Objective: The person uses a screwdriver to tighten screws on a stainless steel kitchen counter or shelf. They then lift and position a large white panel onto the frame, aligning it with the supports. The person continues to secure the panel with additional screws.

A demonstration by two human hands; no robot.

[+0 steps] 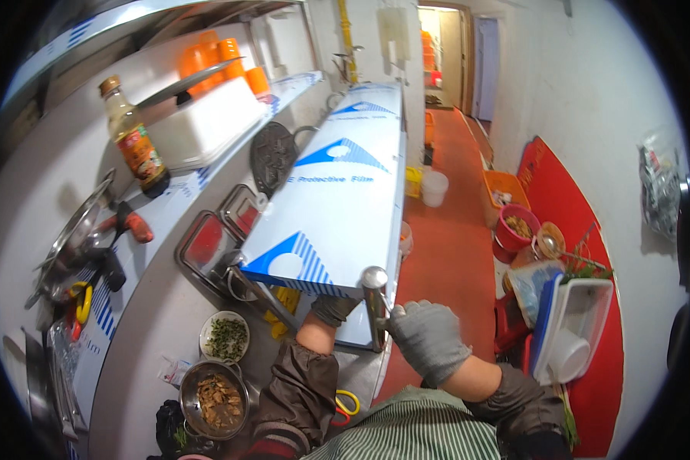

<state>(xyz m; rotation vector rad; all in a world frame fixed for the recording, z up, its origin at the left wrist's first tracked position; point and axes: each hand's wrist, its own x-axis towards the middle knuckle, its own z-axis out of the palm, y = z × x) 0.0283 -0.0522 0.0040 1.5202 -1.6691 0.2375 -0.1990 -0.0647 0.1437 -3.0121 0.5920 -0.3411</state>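
In front of me stands a long metal shelf unit (345,176), its top covered in white and blue protective film. At its near right corner rises a round-topped metal post (376,291). My right hand (431,341), in a grey glove, is closed beside that post; its fingers are curled around something I cannot make out. Reaching under the near edge of the top, my left hand (333,310) wears a darker grey glove, and its fingers are hidden by the shelf. Yellow-and-red-handled scissors (346,405) lie on the counter below my left arm.
Left of my arm sit a metal pot of brown food pieces (218,399) and a bowl of chopped greens (226,337). A sauce bottle (136,142) stands on the wall shelf. Along the right wall are a white basin (583,322), a pink bucket (514,228) and an orange crate (502,188).
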